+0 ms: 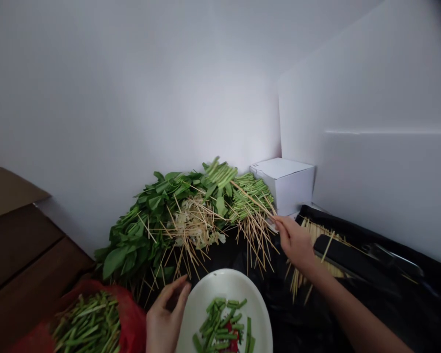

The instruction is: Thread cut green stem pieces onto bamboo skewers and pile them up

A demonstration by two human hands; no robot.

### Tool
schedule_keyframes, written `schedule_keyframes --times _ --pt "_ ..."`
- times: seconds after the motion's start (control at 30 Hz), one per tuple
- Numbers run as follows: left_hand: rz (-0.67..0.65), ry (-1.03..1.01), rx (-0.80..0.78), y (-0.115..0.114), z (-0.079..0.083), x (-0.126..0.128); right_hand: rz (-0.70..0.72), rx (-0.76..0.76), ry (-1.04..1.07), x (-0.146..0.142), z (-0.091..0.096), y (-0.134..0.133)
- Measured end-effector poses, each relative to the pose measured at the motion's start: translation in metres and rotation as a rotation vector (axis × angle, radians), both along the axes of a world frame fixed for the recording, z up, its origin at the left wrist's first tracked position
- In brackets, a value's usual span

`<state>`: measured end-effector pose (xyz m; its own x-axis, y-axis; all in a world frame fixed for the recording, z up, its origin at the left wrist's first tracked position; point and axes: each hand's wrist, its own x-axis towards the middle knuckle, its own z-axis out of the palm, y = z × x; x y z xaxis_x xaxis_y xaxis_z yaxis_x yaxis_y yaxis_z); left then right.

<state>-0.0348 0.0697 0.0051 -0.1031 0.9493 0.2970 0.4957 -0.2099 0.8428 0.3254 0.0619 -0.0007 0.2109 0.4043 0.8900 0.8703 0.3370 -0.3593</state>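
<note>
My right hand (292, 240) pinches the bare end of a bamboo skewer (252, 200). Short green stem pieces (220, 172) are threaded side by side on its far end, slightly blurred, above the pile. Beneath and to the right lie more skewers of green stem pieces (250, 191), their sticks pointing toward me. My left hand (167, 311) is at the left rim of a white bowl (259, 304), loosely curled, with a small gap between thumb and fingers and nothing visible in them. Loose cut green stems (220, 326) lie in the bowl, over a red patch on its bottom.
Leafy green skewers (125, 250) and pale, whitish skewers (193, 223) are heaped along the wall. A red bag (127, 314) of cut stems stands at left, near a cardboard box (25, 245). Right are a white box (294, 179), bare skewers (299, 282) and a black oblong object (343, 252).
</note>
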Motion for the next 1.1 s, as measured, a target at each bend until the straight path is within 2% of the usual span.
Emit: schedule_keyframes --times 0.1,0.23,0.37,0.5,0.6,0.77,0.9,1.0,1.1 --pt "-0.051 0.109 -0.006 0.009 -0.015 -0.010 -0.105 -0.110 0.022 0.024 -0.018 0.021" --pt "-0.048 0.139 -0.024 0.012 -0.019 -0.014 -0.098 -0.131 -0.022 0.040 -0.037 0.039" --pt "-0.051 0.130 -0.054 0.010 -0.018 -0.014 -0.074 -0.080 -0.050 0.041 -0.043 0.045" --pt "-0.062 0.159 -0.110 0.009 -0.023 -0.014 -0.060 -0.098 -0.079 0.037 -0.045 0.044" --pt "-0.100 0.133 -0.135 0.011 -0.029 -0.013 -0.107 -0.141 -0.096 0.039 -0.043 0.041" --pt "-0.266 -0.132 -0.248 0.011 -0.033 -0.005 -0.288 -0.240 -0.079 0.052 -0.024 0.028" --pt "-0.221 -0.103 -0.232 0.010 -0.033 0.001 -0.414 -0.422 -0.080 0.067 -0.011 0.016" --pt "-0.201 -0.042 -0.230 0.009 -0.032 0.005 -0.463 -0.604 -0.107 0.073 -0.009 0.012" --pt "-0.198 -0.107 -0.289 0.007 -0.029 0.009 -0.493 -0.746 -0.133 0.072 -0.011 0.012"
